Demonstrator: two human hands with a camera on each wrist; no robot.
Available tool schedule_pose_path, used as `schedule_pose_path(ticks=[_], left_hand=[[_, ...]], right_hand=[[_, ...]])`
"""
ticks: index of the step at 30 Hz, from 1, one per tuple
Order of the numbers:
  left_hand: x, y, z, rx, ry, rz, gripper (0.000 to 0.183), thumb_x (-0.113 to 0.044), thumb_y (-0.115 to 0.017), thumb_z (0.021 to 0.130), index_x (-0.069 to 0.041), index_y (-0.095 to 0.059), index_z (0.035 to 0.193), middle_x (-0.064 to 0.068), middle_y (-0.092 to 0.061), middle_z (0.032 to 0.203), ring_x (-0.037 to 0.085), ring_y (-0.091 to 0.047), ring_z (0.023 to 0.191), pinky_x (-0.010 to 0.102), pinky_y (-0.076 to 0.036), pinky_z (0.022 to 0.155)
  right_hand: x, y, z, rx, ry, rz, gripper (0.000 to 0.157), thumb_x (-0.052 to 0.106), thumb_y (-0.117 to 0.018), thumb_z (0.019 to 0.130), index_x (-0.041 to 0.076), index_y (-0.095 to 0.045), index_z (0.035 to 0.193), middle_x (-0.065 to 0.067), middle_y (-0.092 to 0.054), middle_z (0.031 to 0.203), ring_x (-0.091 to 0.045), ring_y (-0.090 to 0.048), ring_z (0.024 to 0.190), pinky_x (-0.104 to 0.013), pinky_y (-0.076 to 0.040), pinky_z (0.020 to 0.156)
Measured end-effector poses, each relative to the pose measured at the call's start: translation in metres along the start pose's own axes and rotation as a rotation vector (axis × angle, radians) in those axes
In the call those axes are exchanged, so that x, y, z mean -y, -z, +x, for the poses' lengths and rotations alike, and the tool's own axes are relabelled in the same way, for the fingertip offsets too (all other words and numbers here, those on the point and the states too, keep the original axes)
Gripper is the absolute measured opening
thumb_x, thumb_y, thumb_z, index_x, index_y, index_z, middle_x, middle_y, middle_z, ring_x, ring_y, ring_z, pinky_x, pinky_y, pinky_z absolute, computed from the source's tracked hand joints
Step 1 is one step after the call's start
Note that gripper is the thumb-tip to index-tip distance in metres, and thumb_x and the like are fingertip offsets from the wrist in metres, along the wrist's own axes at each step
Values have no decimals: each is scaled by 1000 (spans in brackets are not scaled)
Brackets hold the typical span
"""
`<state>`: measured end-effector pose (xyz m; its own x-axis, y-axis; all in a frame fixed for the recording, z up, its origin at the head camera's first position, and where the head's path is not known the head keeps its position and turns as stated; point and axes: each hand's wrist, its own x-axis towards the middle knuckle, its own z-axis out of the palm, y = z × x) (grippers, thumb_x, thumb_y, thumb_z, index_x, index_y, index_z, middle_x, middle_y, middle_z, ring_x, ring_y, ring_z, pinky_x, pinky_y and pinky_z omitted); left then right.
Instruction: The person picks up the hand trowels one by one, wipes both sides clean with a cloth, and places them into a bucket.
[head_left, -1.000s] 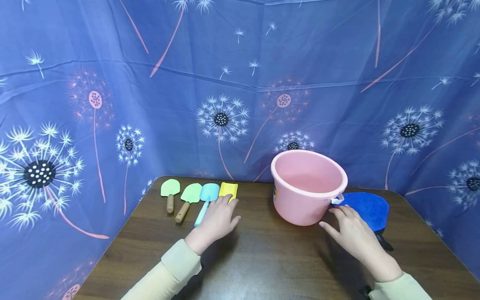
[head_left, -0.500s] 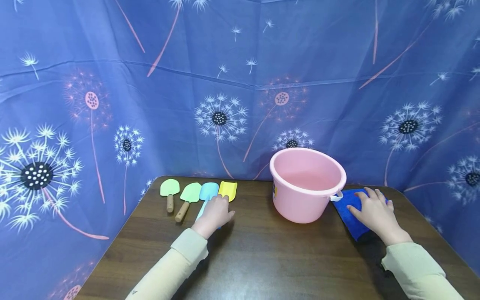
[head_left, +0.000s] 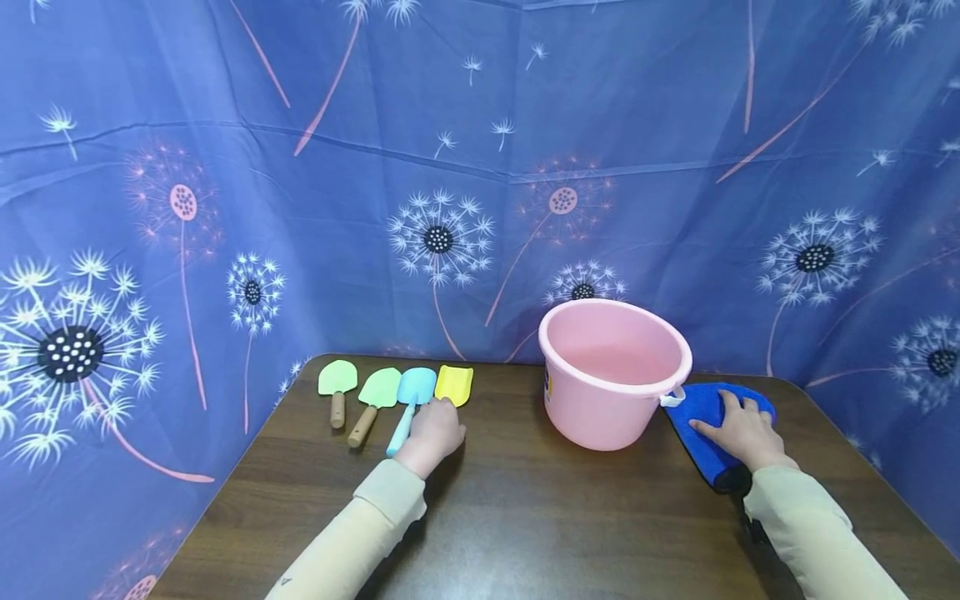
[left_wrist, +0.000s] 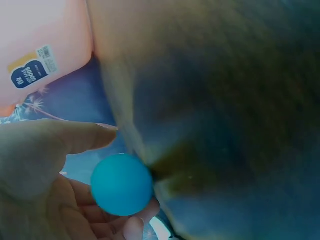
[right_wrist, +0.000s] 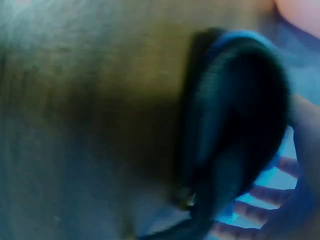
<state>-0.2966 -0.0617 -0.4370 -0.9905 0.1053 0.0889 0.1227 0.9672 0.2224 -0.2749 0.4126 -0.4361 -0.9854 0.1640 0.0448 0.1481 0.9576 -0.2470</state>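
Note:
My left hand [head_left: 433, 435] grips the handle of the yellow toy shovel [head_left: 454, 385], its blade lying flat beyond my fingers. In the left wrist view the round turquoise handle end [left_wrist: 121, 184] shows between thumb and curled fingers. My right hand [head_left: 752, 433] holds a blue, plush, mitt-like piece [head_left: 697, 437] with a black cuff [head_left: 733, 479], beside the bucket. Its dark oval opening [right_wrist: 245, 115] faces the right wrist view, blurred, with my thumb and fingers around its outside. Left of my left hand lies a light blue shovel [head_left: 416, 386].
A pink bucket [head_left: 592, 421] stands at the back, between my hands. Two pale green shovels with wooden handles, one nearer [head_left: 380, 388] and one farther left [head_left: 337, 377], lie on the brown table [head_left: 570, 517]. A blue dandelion-print curtain [head_left: 337, 208] hangs behind.
My left hand has drawn back from the yellow blade onto its handle and closed round it. My right hand has moved right from beside the bucket onto the blue mitt-like piece, which has shifted.

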Motion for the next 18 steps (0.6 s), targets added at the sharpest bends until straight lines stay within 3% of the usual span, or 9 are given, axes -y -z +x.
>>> schedule_pose_path(ticks=[9, 18], left_hand=[[-3, -5, 2, -12, 66, -2, 39, -28, -68, 83, 8, -57, 94, 20, -59, 83, 33, -62, 73, 42, -52, 63], [-2, -8, 7, 56, 152, -67, 33, -24, -63, 85, 8, -60, 92, 18, -60, 83, 32, -62, 73, 42, -52, 61]], right_hand=[[-4, -10, 8, 27, -82, -46, 116, 70, -54, 78, -28, -18, 130, -51, -21, 124, -65, -24, 113, -74, -33, 82], [1, -9, 18, 116, -122, -32, 103, 58, -56, 83, -30, -22, 125, -52, -24, 122, -65, -25, 112, -71, -36, 83]])
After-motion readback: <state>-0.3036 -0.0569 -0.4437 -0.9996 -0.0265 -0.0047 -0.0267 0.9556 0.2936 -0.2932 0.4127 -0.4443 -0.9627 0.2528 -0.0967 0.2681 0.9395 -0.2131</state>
